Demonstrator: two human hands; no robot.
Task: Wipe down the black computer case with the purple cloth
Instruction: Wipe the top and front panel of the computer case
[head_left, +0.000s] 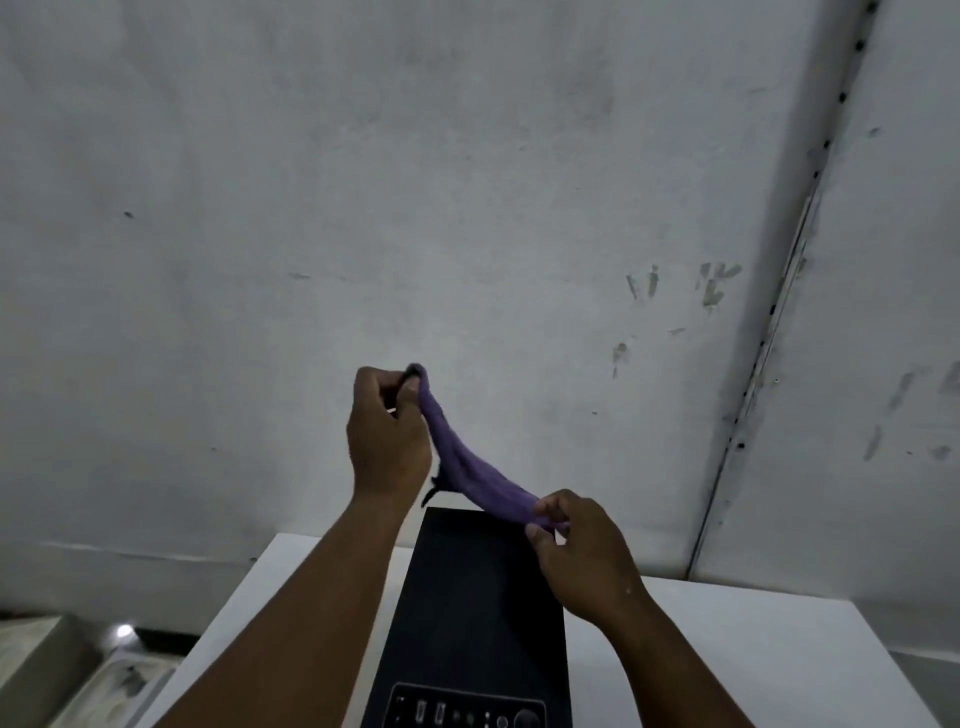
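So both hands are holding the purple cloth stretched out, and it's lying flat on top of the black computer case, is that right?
Not quite. The head view shows the purple cloth held in the air above the black computer case, not lying on it. The left hand and right hand do hold it stretched.

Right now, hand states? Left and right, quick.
Left hand: closed, pinching the upper end of the purple cloth.
Right hand: closed, pinching the cloth's lower end above the black computer case.
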